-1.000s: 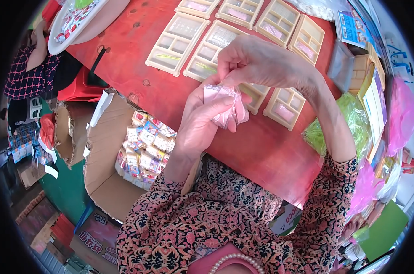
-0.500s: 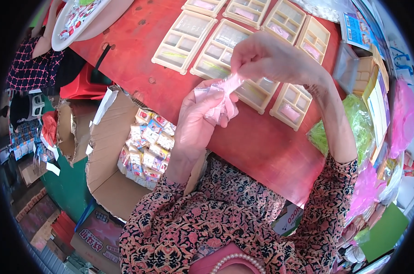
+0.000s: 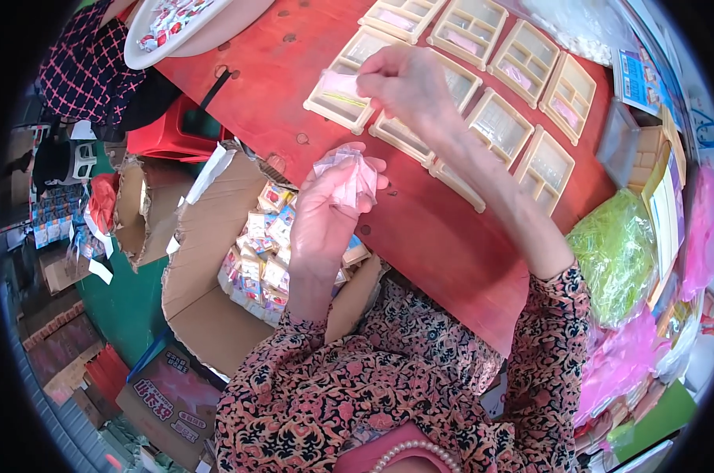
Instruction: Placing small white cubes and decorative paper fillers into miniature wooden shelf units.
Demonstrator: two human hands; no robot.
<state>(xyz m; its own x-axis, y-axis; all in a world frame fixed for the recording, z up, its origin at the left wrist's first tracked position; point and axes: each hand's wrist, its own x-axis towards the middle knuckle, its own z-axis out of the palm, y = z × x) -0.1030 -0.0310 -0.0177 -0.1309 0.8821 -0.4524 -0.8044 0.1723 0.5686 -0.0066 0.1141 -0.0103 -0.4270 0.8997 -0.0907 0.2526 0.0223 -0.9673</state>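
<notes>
Small pink packets (image 3: 347,180) lie bunched in my left hand (image 3: 325,206), whose fingers curl around them above the red table's near side. Farther off, my right hand (image 3: 408,83) pinches one pink packet (image 3: 340,83) by its right end. That packet is over the left beige compartment tray (image 3: 352,120) of the middle row; whether it touches the tray cannot be made out. Yellow-green strips (image 3: 345,98) show in the tray just below it. My right hand and forearm partly cover neighbouring trays. A back-row tray (image 3: 467,35) also has a pink packet inside.
A torn cardboard box (image 3: 207,272) with many small colourful packs stands left of my left forearm. At the table's far left is a white basin (image 3: 148,51) of wrapped pieces. Green strips in clear plastic (image 3: 617,260) lie at right. Another person's checked clothing (image 3: 81,59) shows far left.
My right hand has drawn a pink packet away from the bunch in my left hand and carried it left, over a tray. The whole view has shifted slightly.
</notes>
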